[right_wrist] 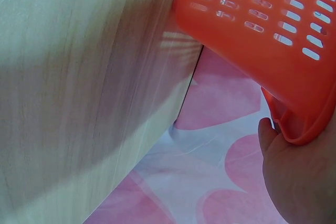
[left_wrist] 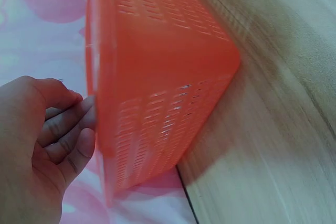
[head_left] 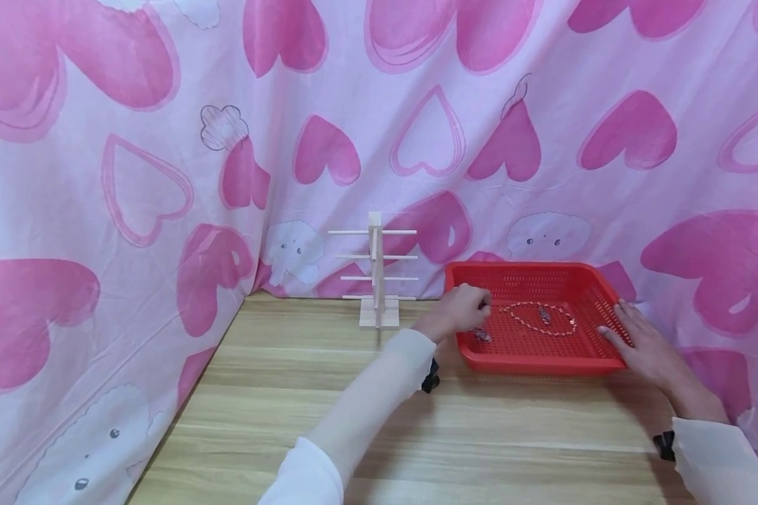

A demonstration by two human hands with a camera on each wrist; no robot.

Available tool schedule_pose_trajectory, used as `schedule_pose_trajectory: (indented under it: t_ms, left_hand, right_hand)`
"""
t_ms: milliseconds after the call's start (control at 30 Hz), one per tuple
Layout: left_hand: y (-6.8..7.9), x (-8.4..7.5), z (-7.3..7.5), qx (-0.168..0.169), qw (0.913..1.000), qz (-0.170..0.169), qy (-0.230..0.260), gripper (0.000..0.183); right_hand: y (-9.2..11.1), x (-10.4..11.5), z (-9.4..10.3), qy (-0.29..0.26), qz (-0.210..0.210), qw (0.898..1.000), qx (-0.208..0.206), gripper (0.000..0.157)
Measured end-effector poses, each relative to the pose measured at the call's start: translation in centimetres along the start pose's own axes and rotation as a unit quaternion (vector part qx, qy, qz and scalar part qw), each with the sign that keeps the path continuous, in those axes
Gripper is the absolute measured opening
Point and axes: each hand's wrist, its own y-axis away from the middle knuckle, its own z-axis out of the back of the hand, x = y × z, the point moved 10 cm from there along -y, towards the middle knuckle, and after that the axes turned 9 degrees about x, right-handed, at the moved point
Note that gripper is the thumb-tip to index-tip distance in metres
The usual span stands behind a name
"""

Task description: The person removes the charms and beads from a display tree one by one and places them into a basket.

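A red plastic basket (head_left: 543, 365) with slotted walls stands on the table. My left hand (head_left: 462, 308) is over its left rim, fingers bent; in the left wrist view the fingertips (left_wrist: 86, 111) are right at the rim, and I cannot tell whether they hold anything. Just below that hand, a small dark beaded cluster (head_left: 482, 335) lies inside the basket. Farther right on the basket floor is a looped string of pale beads (head_left: 537, 330), with another small dark trinket (head_left: 545, 315) within the loop. My right hand (head_left: 647, 351) grips the basket's right rim, its thumb reaching inside.
Left of the basket, a wooden rack (head_left: 375, 273) with several thin horizontal pegs stands at the back of the table (head_left: 303, 393). Pink heart-patterned cloth (head_left: 328, 151) hangs behind the table and along its left side.
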Motion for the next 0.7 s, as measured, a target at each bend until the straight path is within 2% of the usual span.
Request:
schedule_pose_trajectory:
  t_ms: [133, 267, 467, 600, 700]
  left_hand:
    - [1.2, 0.2, 1.5, -0.033, 0.9990, -0.030, 0.010, 0.010]
    - [3.1, 0.4, 2.8, -0.053, 0.9969, -0.050, 0.030, 0.011]
    - [6.5, 0.4, 4.7, -0.064, 0.9953, -0.066, 0.030, 0.014]
    - [9.1, 0.4, 6.7, -0.082, 0.9939, -0.071, 0.019, 0.016]
    - [11.2, 0.8, 8.4, -0.102, 0.9915, -0.075, 0.029, 0.016]
  right_hand:
    - [0.0, 0.0, 0.0, 0.000, -0.002, 1.000, 0.002, 0.081]
    - [0.1, -0.1, 0.0, -0.001, -0.006, 1.000, 0.005, 0.082]
    - [0.2, -0.2, 0.1, -0.005, -0.012, 1.000, 0.005, 0.082]
    - [0.1, -0.2, 0.0, -0.005, -0.020, 1.000, 0.013, 0.084]
    - [0.0, -0.2, 0.0, -0.004, -0.026, 0.999, 0.020, 0.085]
